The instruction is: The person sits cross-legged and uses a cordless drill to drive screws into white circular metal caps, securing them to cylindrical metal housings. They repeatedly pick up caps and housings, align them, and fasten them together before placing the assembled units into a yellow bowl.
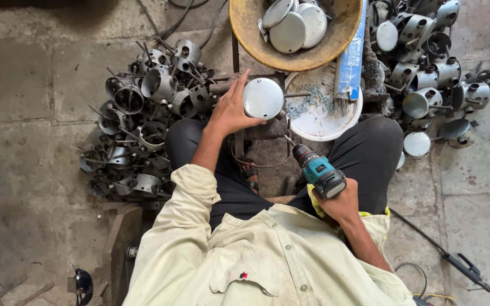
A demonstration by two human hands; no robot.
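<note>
Steadying a round metal housing [262, 98] on a small stand, the person appears to be at the fastening step: a cap sits on the part and the cordless drill [317, 171] points its bit toward it from below and to the right. The next move, as I judge it, calls for bringing the bit tip square onto a screw at the housing's rim while the other hand keeps the piece from turning.

The left hand [231, 107] is spread fairly wide, fingers [239, 82] curved around the left edge of the housing and touching it, thumb underneath; it braces the part rather than clamping it. The right hand [342, 205] is wrapped tight around the drill's grip, fingers fully closed.

Just beyond the left fingertips lies a white dish of screws [321, 116], and past that a yellow basin [245, 28] holding flat metal discs. To the left of the left hand sits a heap of unfinished housings [137, 124]; right of the dish, a pile of capped ones [432, 73].
</note>
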